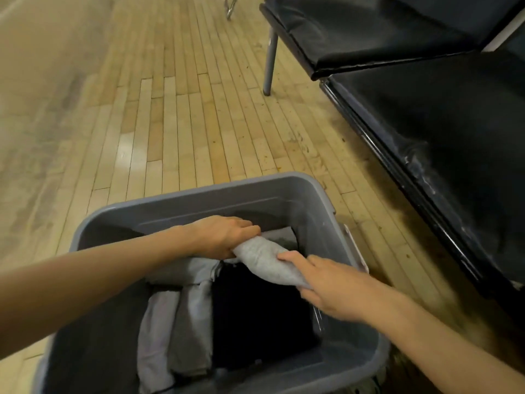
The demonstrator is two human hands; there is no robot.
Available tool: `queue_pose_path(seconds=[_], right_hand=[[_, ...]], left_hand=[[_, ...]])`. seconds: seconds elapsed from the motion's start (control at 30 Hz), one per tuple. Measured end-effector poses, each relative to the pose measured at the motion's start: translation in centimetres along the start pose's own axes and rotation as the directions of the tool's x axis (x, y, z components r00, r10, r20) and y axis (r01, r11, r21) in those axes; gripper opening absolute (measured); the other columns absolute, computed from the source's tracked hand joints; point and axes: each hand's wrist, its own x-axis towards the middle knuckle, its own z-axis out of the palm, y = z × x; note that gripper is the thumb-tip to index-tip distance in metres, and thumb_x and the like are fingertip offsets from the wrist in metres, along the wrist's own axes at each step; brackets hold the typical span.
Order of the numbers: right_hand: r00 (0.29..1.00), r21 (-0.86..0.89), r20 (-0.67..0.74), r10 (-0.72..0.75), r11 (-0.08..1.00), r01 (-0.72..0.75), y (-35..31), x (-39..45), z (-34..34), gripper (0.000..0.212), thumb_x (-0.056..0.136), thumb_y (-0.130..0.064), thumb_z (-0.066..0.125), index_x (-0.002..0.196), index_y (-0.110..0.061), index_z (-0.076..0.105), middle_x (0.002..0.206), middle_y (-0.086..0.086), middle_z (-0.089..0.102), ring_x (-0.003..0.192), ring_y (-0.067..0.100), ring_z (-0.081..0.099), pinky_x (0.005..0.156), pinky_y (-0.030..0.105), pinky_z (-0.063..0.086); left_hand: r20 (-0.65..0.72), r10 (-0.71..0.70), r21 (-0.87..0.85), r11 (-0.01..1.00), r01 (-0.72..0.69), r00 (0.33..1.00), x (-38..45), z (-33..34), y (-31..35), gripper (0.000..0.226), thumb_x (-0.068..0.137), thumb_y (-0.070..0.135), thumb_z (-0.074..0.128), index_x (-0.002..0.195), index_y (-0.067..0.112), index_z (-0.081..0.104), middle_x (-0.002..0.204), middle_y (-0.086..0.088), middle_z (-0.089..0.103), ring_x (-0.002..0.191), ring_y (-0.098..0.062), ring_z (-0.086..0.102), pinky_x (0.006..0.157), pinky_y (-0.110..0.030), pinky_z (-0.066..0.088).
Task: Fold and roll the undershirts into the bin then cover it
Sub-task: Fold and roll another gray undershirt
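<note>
While both hands reach into the grey plastic bin [176, 200], we hold one rolled light-grey undershirt [264, 263] between them, over the far right part of the bin's interior. Our left hand [224, 237] grips the far end of the roll, fingers curled over the fabric. Our right hand [332, 285] grips the near end, with the thumb on top of the roll and the remaining fingers wrapped beneath it. The roll runs diagonally, sloping from the left hand toward the right hand.

Below the roll, the bin already contains other garments. Grey folded undershirts [181, 317] lie in the middle of the bin, standing side by side. A black garment [255, 308] lies just to their right, directly under the held roll. Another dark garment [93, 351] fills the left side of the bin; whether it is folded or rolled we cannot tell. A further grey piece [281, 237] shows at the far wall, partly behind the roll.

The bin stands on a wooden plank floor [170, 109]. To its right stands a black padded bench [426, 115] on a metal leg [270, 64]. The bin has no cover on it.
</note>
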Motion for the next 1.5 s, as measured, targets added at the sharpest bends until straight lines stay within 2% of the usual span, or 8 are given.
queue_pose_path(seconds=[0.23, 0.37, 0.53, 0.67, 0.87, 1.0, 1.17, 1.5], right_hand=[[0.999, -0.097, 0.028, -0.039, 0.994, 0.042, -1.9, 5.4, 2.8, 0.079, 0.104, -0.024, 0.049, 0.163, -0.025, -0.004, 0.144, 0.011, 0.047, 0.123, 0.032, 0.050, 0.098, 0.044, 0.047], [0.998, -0.236, 0.055, -0.023, 0.971, 0.036, -1.8, 7.4, 3.6, 0.094, 0.101, -0.016, 0.051, 0.160, -0.033, -0.021, 0.140, 0.011, 0.046, 0.121, 0.035, 0.048, 0.097, 0.045, 0.042], [0.967, -0.223, 0.248, 0.051, 0.975, 0.006, -2.7, 6.2, 5.0, 0.094, 0.104, -0.021, 0.047, 0.154, -0.044, -0.030, 0.136, 0.019, 0.050, 0.117, 0.037, 0.054, 0.084, 0.043, 0.036], [0.888, -0.235, 0.429, 0.164, 0.970, -0.066, -1.7, 4.1, 6.4, 0.078, 0.107, -0.017, 0.041, 0.159, -0.055, -0.003, 0.151, 0.024, 0.036, 0.130, 0.039, 0.047, 0.103, 0.046, 0.041], [0.799, -0.275, 0.566, 0.204, 0.960, -0.051, 0.1, 3.2, 8.0, 0.055, 0.107, -0.027, 0.050, 0.158, -0.027, 0.031, 0.153, 0.019, 0.043, 0.134, 0.039, 0.050, 0.106, 0.048, 0.047], [0.820, -0.258, 0.549, 0.161, 0.966, -0.017, -0.9, 3.2, 8.7, 0.047, 0.109, -0.026, 0.044, 0.156, -0.023, 0.042, 0.150, 0.012, 0.047, 0.127, 0.038, 0.054, 0.091, 0.045, 0.051], [0.835, -0.279, 0.482, 0.266, 0.950, -0.142, -1.3, 3.2, 7.5, 0.045, 0.110, -0.030, 0.045, 0.153, -0.016, 0.041, 0.147, 0.017, 0.049, 0.126, 0.040, 0.054, 0.092, 0.048, 0.050], [1.000, -0.442, 0.011, -0.006, 0.897, 0.010, -2.9, -1.8, 0.9, 0.048, 0.108, -0.046, 0.040, 0.149, -0.020, 0.040, 0.139, 0.015, 0.053, 0.123, 0.038, 0.052, 0.093, 0.051, 0.045]], left_hand=[[0.026, -0.142, -0.107, 0.984, 0.144, 0.989, -6.7, 4.5, -1.7, 0.046, 0.094, 0.049, 0.064, 0.130, 0.029, 0.044, 0.126, 0.002, 0.062, 0.112, -0.020, 0.063, 0.084, -0.044, 0.057], [0.065, -0.150, -0.121, 0.980, 0.157, 0.987, -8.5, 7.0, -1.0, 0.066, 0.095, 0.050, 0.063, 0.146, 0.018, 0.035, 0.142, -0.008, 0.054, 0.124, -0.026, 0.058, 0.092, -0.046, 0.056], [-0.083, -0.078, 0.010, 0.997, 0.079, 0.994, -2.9, 9.1, -0.6, 0.056, 0.089, 0.022, 0.071, 0.138, 0.015, 0.045, 0.123, -0.011, 0.064, 0.106, -0.033, 0.065, 0.073, -0.044, 0.059], [-0.128, 0.114, 0.101, 0.990, -0.101, 0.985, 4.9, 8.7, 0.4, 0.047, 0.085, 0.002, 0.069, 0.131, 0.003, 0.055, 0.123, -0.018, 0.063, 0.102, -0.038, 0.064, 0.070, -0.046, 0.058], [-0.123, 0.253, 0.252, 0.943, -0.216, 0.960, 12.5, 10.3, 2.8, 0.041, 0.086, 0.002, 0.065, 0.126, 0.000, 0.056, 0.117, -0.023, 0.062, 0.097, -0.040, 0.064, 0.062, -0.048, 0.057], [-0.058, 0.036, 0.346, 0.938, -0.014, 0.998, 12.6, 11.2, 4.1, 0.055, 0.092, 0.013, 0.025, 0.136, -0.002, 0.054, 0.135, -0.026, 0.057, 0.114, -0.043, 0.060, 0.082, -0.051, 0.055], [-0.080, -0.011, 0.398, 0.916, 0.042, 0.997, 10.7, 11.2, 3.8, 0.052, 0.098, 0.018, 0.046, 0.147, 0.004, 0.047, 0.138, -0.018, 0.056, 0.114, -0.036, 0.059, 0.085, -0.044, 0.053], [-0.110, 0.041, 0.419, 0.908, 0.009, 0.993, 7.1, 3.2, 4.1, 0.077, 0.096, 0.062, 0.056, 0.152, 0.013, 0.038, 0.142, -0.013, 0.049, 0.120, -0.032, 0.051, 0.090, -0.044, 0.048]])
